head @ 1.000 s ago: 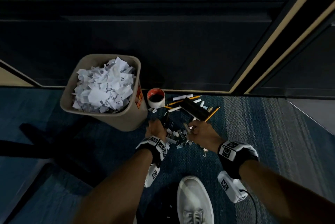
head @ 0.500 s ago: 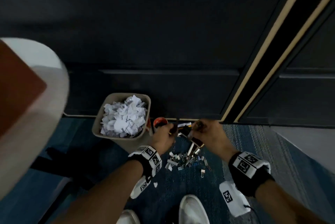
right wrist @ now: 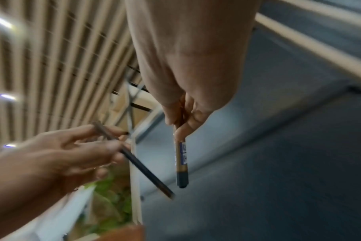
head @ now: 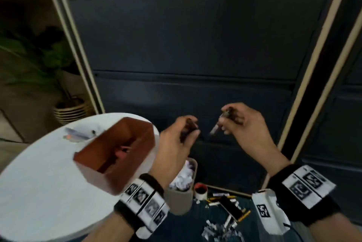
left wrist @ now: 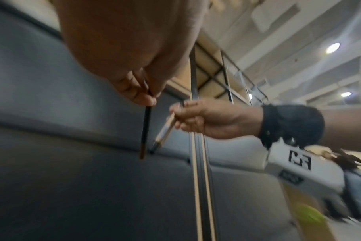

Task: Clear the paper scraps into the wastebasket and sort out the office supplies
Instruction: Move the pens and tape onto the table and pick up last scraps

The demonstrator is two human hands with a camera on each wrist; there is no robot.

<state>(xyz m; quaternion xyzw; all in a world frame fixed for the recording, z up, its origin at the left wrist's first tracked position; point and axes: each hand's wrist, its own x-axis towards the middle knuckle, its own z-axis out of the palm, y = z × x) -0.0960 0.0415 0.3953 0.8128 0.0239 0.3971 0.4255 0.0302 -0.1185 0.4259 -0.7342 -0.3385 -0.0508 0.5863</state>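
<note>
Both hands are raised in front of the dark cabinet. My left hand (head: 187, 130) pinches a thin black pencil (left wrist: 144, 130), which also shows as the black pencil (right wrist: 142, 169) in the right wrist view. My right hand (head: 229, 122) grips a gold marker (right wrist: 181, 156) with a dark cap and a blue-white label; the same marker (left wrist: 165, 130) slants down in the left wrist view. A brown organizer box (head: 117, 153) stands on the round white table (head: 39, 192) just left of my left hand. The wastebasket (head: 180, 196), full of paper scraps (head: 183, 179), stands on the floor below.
On the blue carpet lie a red-rimmed tape roll (head: 200, 189), pencils and a black box (head: 231, 205), and a pile of binder clips (head: 221, 228). Pens (head: 78, 134) lie on the table. A potted plant (head: 64, 104) stands at the left, behind the table.
I have stood up from the floor: the view rose and both hands lifted from the supply pile to table height, each now holding a writing tool. The table and brown box came into view.
</note>
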